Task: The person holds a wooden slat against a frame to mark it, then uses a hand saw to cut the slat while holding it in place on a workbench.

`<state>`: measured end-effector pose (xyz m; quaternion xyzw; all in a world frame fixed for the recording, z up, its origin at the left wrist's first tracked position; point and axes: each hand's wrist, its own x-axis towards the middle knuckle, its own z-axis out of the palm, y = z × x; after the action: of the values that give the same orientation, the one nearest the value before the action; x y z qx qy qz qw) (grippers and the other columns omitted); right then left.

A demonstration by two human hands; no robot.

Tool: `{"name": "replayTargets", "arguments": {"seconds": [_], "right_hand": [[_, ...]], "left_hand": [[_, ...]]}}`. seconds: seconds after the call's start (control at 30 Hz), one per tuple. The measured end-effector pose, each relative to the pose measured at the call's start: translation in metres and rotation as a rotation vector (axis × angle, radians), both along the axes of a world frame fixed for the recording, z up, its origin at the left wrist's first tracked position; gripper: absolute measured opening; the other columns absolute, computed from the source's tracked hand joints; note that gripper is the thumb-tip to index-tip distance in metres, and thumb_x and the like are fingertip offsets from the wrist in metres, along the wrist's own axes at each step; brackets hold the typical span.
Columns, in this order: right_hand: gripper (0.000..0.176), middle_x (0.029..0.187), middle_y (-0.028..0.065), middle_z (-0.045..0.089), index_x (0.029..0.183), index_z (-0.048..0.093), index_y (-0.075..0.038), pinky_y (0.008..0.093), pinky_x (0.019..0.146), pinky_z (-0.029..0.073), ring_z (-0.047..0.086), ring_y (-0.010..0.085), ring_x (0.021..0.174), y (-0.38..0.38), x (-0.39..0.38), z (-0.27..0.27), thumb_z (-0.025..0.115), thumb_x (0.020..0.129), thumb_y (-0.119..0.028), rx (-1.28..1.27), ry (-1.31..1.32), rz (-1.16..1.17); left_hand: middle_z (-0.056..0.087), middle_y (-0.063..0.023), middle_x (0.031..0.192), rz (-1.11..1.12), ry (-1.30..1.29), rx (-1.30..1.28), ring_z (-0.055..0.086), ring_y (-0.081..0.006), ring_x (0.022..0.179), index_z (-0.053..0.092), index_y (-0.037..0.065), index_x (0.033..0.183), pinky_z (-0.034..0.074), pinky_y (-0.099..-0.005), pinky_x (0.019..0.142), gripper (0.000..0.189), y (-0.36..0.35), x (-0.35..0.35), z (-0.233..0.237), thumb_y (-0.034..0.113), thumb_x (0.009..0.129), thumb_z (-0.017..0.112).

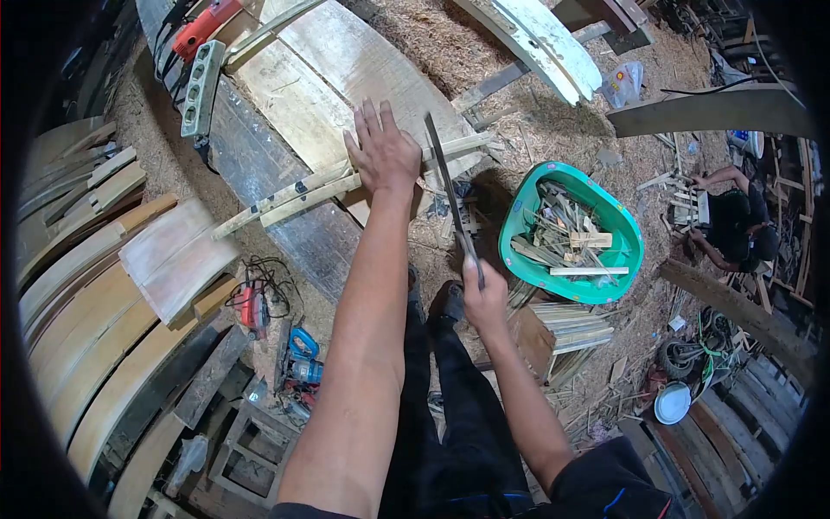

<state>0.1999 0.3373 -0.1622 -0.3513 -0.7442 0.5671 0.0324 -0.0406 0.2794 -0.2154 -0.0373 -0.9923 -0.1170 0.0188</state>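
My left hand point(382, 154) lies flat, fingers spread, on a pair of thin wooden strips point(303, 192) that rest across a curved pale plank point(337, 78). My right hand point(484, 298) grips the handle of a long dark blade point(448, 186), a machete-like knife. The blade points up and away, and its edge meets the strips just right of my left hand. My legs in dark trousers point(450, 406) stand below.
A green tub point(629, 251) full of wood offcuts sits to the right. Power tools point(298, 363) and cables lie on the sawdust floor. Curved planks point(95, 346) are stacked at left. Another person point(735, 225) crouches at far right.
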Motion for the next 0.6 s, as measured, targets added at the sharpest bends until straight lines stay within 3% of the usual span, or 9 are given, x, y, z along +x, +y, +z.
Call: {"name": "replayTargets", "arguments": {"seconds": [0.1,0.33,0.6], "right_hand": [[0.042,0.056,0.0082,0.045,0.072,0.055,0.001,0.0363,0.052,0.038,0.043,0.0130,0.054,-0.002,0.031,0.008,0.056,0.099,-0.031,0.025,-0.084,0.024],[0.043,0.056,0.0100,0.043,0.072,0.054,0.000,0.0357,0.052,0.037,0.042,0.0159,0.053,0.015,-0.043,-0.020,0.057,0.099,-0.033,0.044,-0.034,0.065],[0.041,0.056,0.0118,0.044,0.073,0.055,0.001,0.0365,0.051,0.038,0.043,0.0162,0.052,0.000,0.019,-0.001,0.057,0.098,-0.031,0.025,-0.057,0.030]], "left_hand": [[0.031,-0.0088,0.157,0.007,0.003,0.006,0.024,-0.0252,0.147,0.042,0.014,0.144,0.015,-0.0498,0.120,0.055,0.001,-0.001,0.001,0.017,0.089,0.047],[0.033,-0.0095,0.156,-0.006,0.035,0.016,0.025,-0.0255,0.147,0.042,0.014,0.143,0.016,-0.0505,0.119,0.055,0.000,-0.001,-0.003,0.017,0.088,0.048],[0.034,-0.0092,0.155,0.002,0.060,-0.004,0.027,-0.0255,0.146,0.044,0.014,0.142,0.018,-0.0512,0.118,0.055,0.000,-0.002,-0.004,0.018,0.088,0.049]]}}
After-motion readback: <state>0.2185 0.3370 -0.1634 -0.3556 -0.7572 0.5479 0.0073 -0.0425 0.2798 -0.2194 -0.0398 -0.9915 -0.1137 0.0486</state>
